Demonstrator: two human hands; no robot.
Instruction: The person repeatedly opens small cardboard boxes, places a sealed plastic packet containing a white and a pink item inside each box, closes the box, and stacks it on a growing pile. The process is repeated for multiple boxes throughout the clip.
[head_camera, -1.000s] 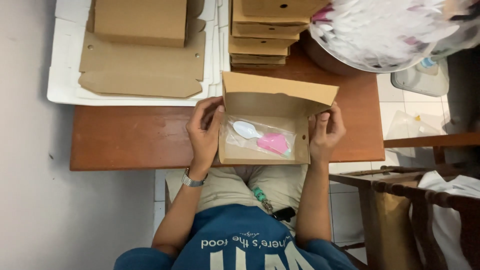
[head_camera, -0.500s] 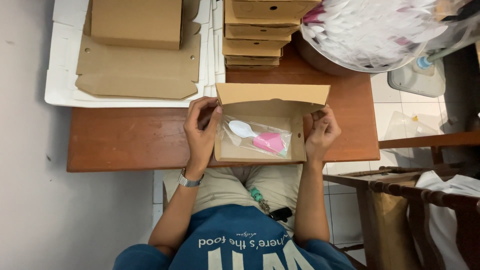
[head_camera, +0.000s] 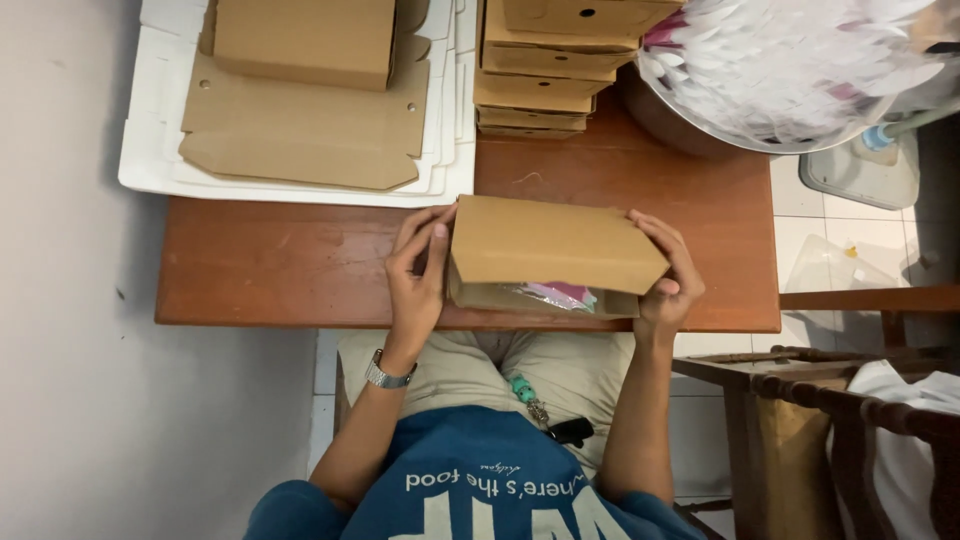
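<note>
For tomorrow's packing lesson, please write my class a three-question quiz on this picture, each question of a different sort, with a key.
1. True or false: the lid of the brown cardboard box stands fully open.
2. Which hand wears the wristwatch? A left hand, B right hand, C neither.
3. Fill in: the box rests on a wooden ____.

Key:
1. False; the lid is folded down nearly shut, with a pink item showing in the gap.
2. A.
3. table.
</note>
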